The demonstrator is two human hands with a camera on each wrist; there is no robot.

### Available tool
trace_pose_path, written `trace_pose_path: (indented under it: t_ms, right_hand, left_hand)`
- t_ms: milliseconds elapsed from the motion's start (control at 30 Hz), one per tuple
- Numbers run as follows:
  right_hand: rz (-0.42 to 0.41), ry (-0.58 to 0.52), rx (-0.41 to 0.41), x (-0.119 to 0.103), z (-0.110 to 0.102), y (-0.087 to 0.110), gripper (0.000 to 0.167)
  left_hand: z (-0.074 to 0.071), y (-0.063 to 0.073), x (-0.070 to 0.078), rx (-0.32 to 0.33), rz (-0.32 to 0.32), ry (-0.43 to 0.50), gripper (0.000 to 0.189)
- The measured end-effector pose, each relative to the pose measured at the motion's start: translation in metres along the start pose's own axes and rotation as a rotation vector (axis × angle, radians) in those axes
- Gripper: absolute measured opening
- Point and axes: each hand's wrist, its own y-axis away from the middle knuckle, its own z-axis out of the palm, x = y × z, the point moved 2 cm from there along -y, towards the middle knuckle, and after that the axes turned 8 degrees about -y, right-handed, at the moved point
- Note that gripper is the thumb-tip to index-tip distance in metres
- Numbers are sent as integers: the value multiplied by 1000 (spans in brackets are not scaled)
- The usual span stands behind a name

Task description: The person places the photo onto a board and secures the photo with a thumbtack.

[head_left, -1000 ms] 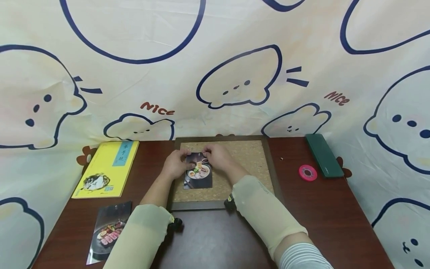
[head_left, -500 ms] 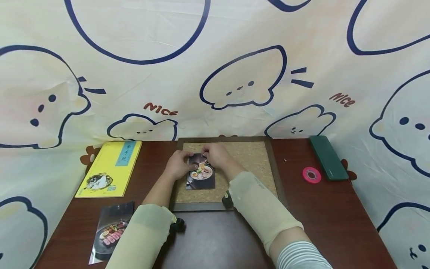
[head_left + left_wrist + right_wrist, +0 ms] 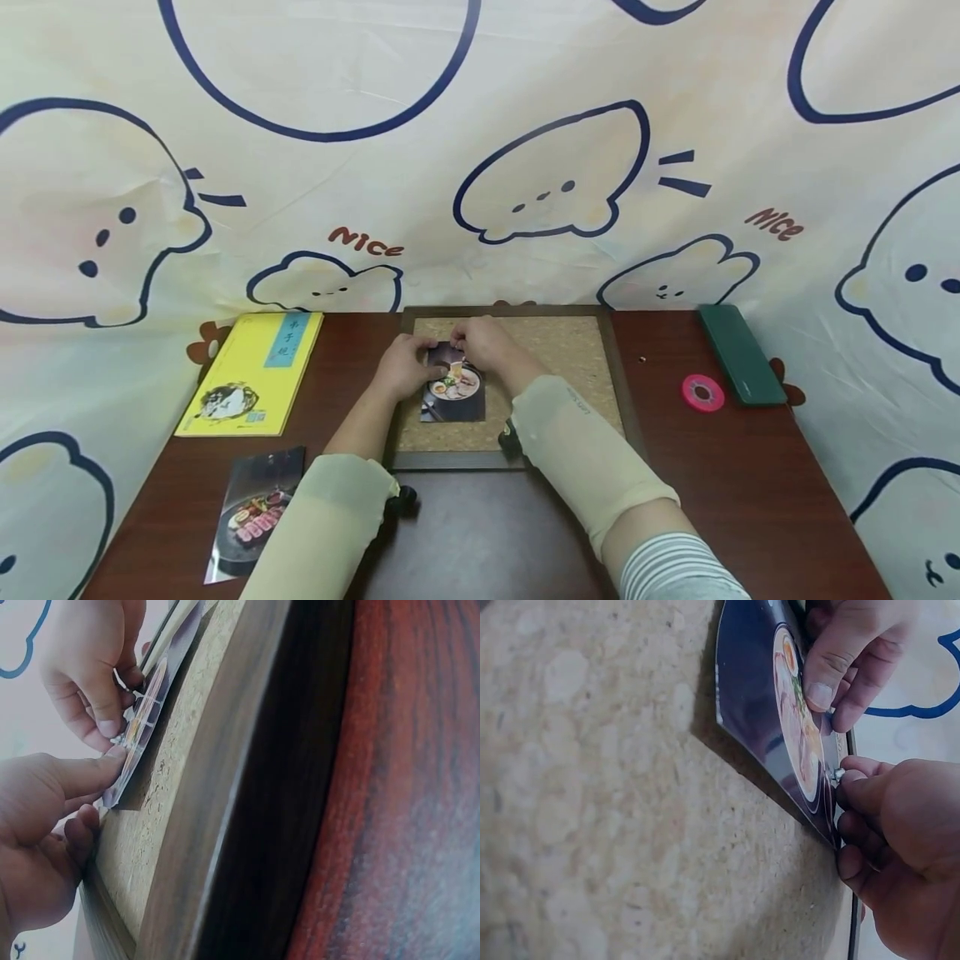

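Observation:
A photo card (image 3: 453, 400) of a noodle bowl lies on the left part of a framed cork board (image 3: 551, 367); its lower end stands off the cork in the right wrist view. My left hand (image 3: 402, 367) holds the card by its upper left edge, thumb on the picture. At the top edge, my right hand (image 3: 486, 343) pinches a small shiny pin (image 3: 838, 775) between thumb and index finger, against the card's face. Whether the pin's tip has entered the card is hidden. Both hands are close together in the left wrist view.
A yellow book (image 3: 251, 375) and a second food photo (image 3: 255, 512) lie on the left of the table (image 3: 757, 508). At right are a pink ring-shaped roll (image 3: 702, 392), a green box (image 3: 741, 354) and a tiny shiny object (image 3: 641, 360). A patterned cloth (image 3: 420, 183) hangs behind.
The head view has shifted slightly, so everything appears a little farther right. Both hands keep their places at the card's top, with only slight finger movement.

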Motion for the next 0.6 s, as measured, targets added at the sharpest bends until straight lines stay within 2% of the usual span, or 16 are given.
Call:
trace_pose_path:
  t_ms: [233, 433, 600]
  right_hand:
    - [16, -14, -27, 1, -2, -5, 20]
    - [34, -87, 4, 3, -2, -9, 18]
    - [58, -105, 29, 5, -1, -11, 17]
  left_hand:
    - [1, -1, -1, -5, -9, 3, 58]
    - [1, -1, -1, 1, -14, 0, 58]
    - [2, -1, 0, 2, -19, -7, 59]
